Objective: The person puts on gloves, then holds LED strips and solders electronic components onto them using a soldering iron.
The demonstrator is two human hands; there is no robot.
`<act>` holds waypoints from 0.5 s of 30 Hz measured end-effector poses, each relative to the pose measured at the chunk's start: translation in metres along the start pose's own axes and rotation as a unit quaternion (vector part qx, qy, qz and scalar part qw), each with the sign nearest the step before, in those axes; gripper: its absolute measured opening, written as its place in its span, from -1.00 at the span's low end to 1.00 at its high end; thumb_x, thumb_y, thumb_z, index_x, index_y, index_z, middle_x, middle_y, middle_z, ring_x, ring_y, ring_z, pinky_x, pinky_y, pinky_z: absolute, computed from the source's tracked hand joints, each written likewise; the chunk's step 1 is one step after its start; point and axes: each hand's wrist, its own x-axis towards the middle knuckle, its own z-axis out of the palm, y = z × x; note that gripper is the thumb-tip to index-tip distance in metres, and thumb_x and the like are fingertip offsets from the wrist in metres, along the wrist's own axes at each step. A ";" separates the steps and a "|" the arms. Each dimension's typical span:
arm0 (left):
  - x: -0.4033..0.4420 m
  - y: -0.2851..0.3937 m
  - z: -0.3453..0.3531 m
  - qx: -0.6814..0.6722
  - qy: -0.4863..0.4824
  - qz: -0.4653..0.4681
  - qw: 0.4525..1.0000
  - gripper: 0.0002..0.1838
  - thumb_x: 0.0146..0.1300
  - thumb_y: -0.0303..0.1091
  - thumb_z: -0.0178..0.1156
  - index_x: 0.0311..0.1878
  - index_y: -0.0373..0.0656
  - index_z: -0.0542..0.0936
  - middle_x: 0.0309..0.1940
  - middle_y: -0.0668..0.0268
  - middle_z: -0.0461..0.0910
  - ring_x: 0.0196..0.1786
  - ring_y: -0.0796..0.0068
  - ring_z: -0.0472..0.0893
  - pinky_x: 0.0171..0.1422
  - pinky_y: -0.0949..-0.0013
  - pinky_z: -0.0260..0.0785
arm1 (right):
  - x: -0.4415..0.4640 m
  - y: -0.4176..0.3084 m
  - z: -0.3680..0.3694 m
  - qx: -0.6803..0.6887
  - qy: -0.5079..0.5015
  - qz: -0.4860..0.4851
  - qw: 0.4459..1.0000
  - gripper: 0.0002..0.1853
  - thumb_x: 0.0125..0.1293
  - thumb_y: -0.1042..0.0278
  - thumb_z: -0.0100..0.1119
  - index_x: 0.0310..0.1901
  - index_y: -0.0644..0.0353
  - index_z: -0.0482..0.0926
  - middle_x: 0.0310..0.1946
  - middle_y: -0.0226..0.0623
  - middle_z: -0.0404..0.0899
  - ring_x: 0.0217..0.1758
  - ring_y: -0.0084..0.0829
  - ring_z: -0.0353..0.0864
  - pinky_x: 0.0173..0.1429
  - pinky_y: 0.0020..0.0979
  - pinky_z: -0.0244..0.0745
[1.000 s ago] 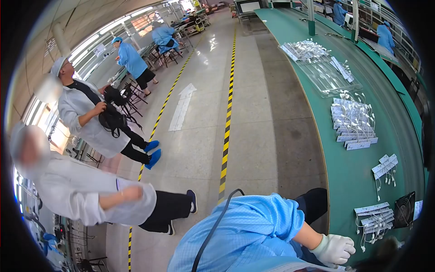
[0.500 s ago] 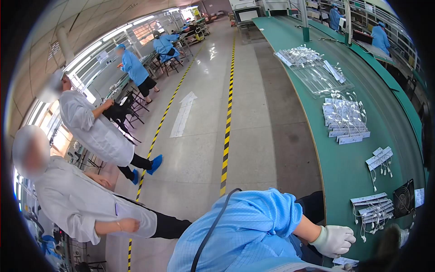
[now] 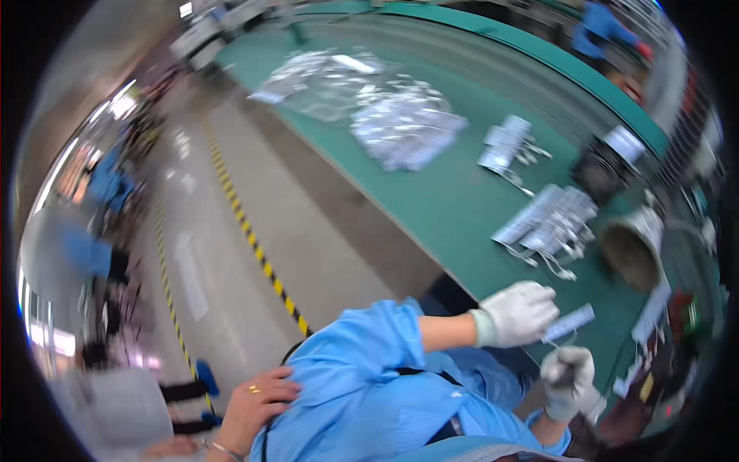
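My left hand [image 3: 517, 313], in a white glove, is over the near edge of the green table with its fingers curled. A narrow white strip [image 3: 570, 323] with a thin wire is just beside its fingertips; whether they touch it I cannot tell. Closer to my body, my right hand [image 3: 570, 377], also gloved, has its fingers bent together around a dark gap. Blur hides what either hand holds, if anything. Ahead of them lies a bunch of white strips with wired connectors [image 3: 548, 223], beside a black fan [image 3: 602, 168].
Larger piles of wired strips [image 3: 406, 127] lie farther along the green table [image 3: 416, 204]. A wide grey duct mouth [image 3: 633, 250] stands right of the hands. Another person's bare hand [image 3: 265, 396] is against my blue sleeve. Yellow-black tape [image 3: 262, 258] marks the floor.
The view has swung right and blurred. My right hand has come into sight, and my left hand now appears beside the loose strip. A person's hand has come against my sleeve.
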 end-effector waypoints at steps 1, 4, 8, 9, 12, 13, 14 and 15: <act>0.004 0.001 -0.005 -0.001 -0.021 -0.002 1.000 -0.69 -0.04 -0.22 0.29 -0.25 -0.14 0.53 -0.23 0.20 0.56 0.02 0.22 0.56 0.14 0.19 0.43 | 0.005 -0.015 0.013 -0.058 -0.023 -0.016 0.998 -0.68 0.53 0.20 -0.06 -0.14 0.37 0.47 -0.53 -0.38 0.41 -0.52 -0.49 0.44 -0.43 -0.48 0.38; 0.005 0.001 -0.002 0.010 0.013 0.023 1.000 -0.60 -0.06 -0.25 0.34 -0.11 -0.18 0.58 -0.16 0.23 0.59 0.07 0.24 0.57 0.17 0.14 0.45 | 0.001 -0.024 0.011 0.037 0.033 0.089 0.995 -0.52 0.57 0.04 -0.16 -0.22 0.39 0.50 -0.60 -0.24 0.48 -0.57 -0.43 0.47 -0.45 -0.42 0.43; 0.004 -0.001 0.002 0.015 0.000 0.043 0.999 -0.54 -0.06 -0.27 0.36 -0.03 -0.17 0.59 -0.09 0.26 0.62 0.11 0.23 0.58 0.20 0.14 0.44 | -0.005 -0.028 0.005 0.068 0.053 0.155 0.984 -0.43 0.56 -0.03 -0.16 -0.22 0.45 0.54 -0.59 -0.16 0.55 -0.56 -0.38 0.53 -0.44 -0.39 0.46; 0.004 -0.002 0.001 0.009 -0.014 0.040 0.999 -0.51 -0.07 -0.29 0.36 0.00 -0.18 0.59 -0.06 0.26 0.62 0.11 0.23 0.58 0.21 0.13 0.44 | -0.007 -0.027 0.001 0.140 0.045 0.163 0.976 -0.40 0.49 -0.05 0.00 -0.11 0.55 0.58 -0.44 -0.10 0.66 -0.39 -0.40 0.66 -0.30 -0.53 0.50; 0.004 -0.001 0.000 0.005 -0.018 0.047 0.999 -0.50 -0.09 -0.33 0.36 0.01 -0.21 0.61 -0.04 0.22 0.63 0.11 0.19 0.58 0.20 0.10 0.45 | -0.009 -0.029 -0.005 0.155 0.067 0.178 0.970 -0.41 0.47 -0.04 0.04 -0.11 0.56 0.58 -0.43 -0.09 0.67 -0.37 -0.38 0.67 -0.31 -0.52 0.50; 0.004 -0.001 0.000 -0.008 -0.022 0.041 0.999 -0.50 -0.09 -0.35 0.36 0.02 -0.23 0.60 -0.05 0.20 0.63 0.09 0.17 0.59 0.19 0.10 0.45 | -0.011 -0.035 -0.010 0.121 0.065 0.209 0.968 -0.41 0.49 -0.04 0.00 -0.09 0.55 0.58 -0.42 -0.09 0.67 -0.34 -0.37 0.68 -0.26 -0.50 0.53; 0.006 -0.001 0.000 -0.024 -0.026 0.039 0.999 -0.49 -0.10 -0.37 0.36 0.02 -0.24 0.60 -0.05 0.18 0.63 0.08 0.15 0.59 0.19 0.10 0.45 | -0.010 -0.040 -0.013 0.106 0.061 0.208 0.971 -0.40 0.51 -0.04 -0.03 -0.07 0.55 0.58 -0.41 -0.08 0.67 -0.33 -0.36 0.69 -0.23 -0.49 0.54; 0.009 0.000 -0.001 -0.025 -0.025 0.030 0.999 -0.51 -0.02 -0.31 0.35 0.04 -0.20 0.60 -0.08 0.25 0.63 0.06 0.23 0.59 0.17 0.15 0.44 | -0.008 -0.047 -0.014 0.091 0.056 0.211 0.972 -0.40 0.52 -0.04 -0.06 -0.06 0.54 0.58 -0.40 -0.08 0.67 -0.31 -0.36 0.69 -0.19 -0.48 0.55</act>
